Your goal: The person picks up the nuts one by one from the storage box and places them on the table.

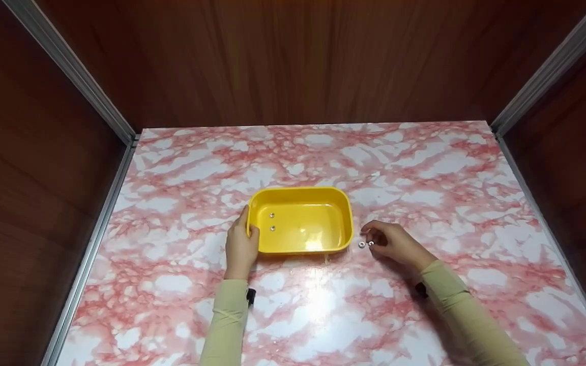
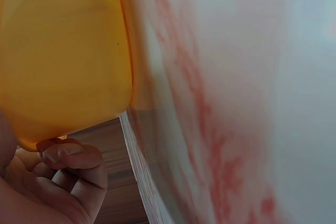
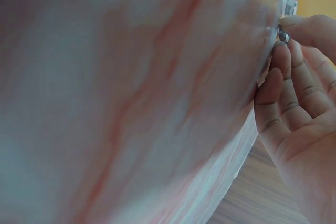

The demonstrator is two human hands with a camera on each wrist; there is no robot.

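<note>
A yellow plastic tub (image 1: 303, 246) rests on the marbled table. My left hand (image 1: 242, 246) grips its left end, thumb over the rim; in the left wrist view curled fingers (image 2: 79, 156) lie against the tub's yellow wall (image 2: 68, 51). Inside, near that end, lie two small metal nuts, a far one (image 1: 272, 215) and a near one (image 1: 272, 228). Just right of the tub, my right hand (image 1: 392, 244) pinches a small metal nut (image 3: 284, 36) between thumb and fingertip, close to the tabletop. Another nut (image 1: 361, 245) lies on the table beside those fingertips, between hand and tub.
The red-and-white marbled table (image 1: 425, 168) has dark wood panels (image 1: 293, 61) behind it and along both sides. Grey metal rails (image 1: 94, 239) run along its left and right edges. A black strap piece (image 1: 251, 296) shows at my left wrist.
</note>
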